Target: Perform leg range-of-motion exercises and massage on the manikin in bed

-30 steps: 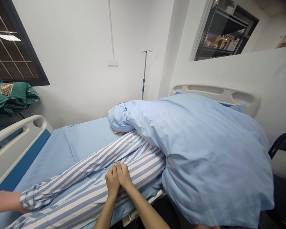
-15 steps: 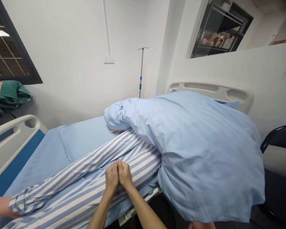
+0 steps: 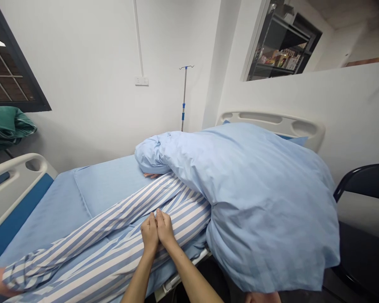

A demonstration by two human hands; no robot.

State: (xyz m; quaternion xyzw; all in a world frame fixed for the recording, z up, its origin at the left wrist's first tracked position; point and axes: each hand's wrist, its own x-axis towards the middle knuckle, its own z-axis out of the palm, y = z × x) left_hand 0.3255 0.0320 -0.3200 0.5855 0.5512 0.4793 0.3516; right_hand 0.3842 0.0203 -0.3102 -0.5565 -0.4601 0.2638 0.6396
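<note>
Pressed together, palms down, at the bedside

A hospital bed (image 3: 17, 185) with white plastic rails and a smooth blue sheet runs across the view. Over the bed's head end lies a large, puffy pale-blue duvet (image 3: 255, 202), bunched high and hiding what is beneath it. Behind the bed, a thin steel IV pole (image 3: 183, 99) stands against the white wall. A curved black chair back (image 3: 363, 176) is just beside the bed's far right, and a folded green cloth (image 3: 6, 126) lies beyond its foot rail.

Blue-and-white striped pyjamas (image 3: 189, 214) stretch along the bed from under the duvet, on someone lying there. On the pyjamas, near the bed's edge, rest the left hand (image 3: 149, 234) and right hand (image 3: 165, 229), side by side and touching. The fingers (image 3: 161, 219) lie straight and close together, holding nothing visible.
</note>
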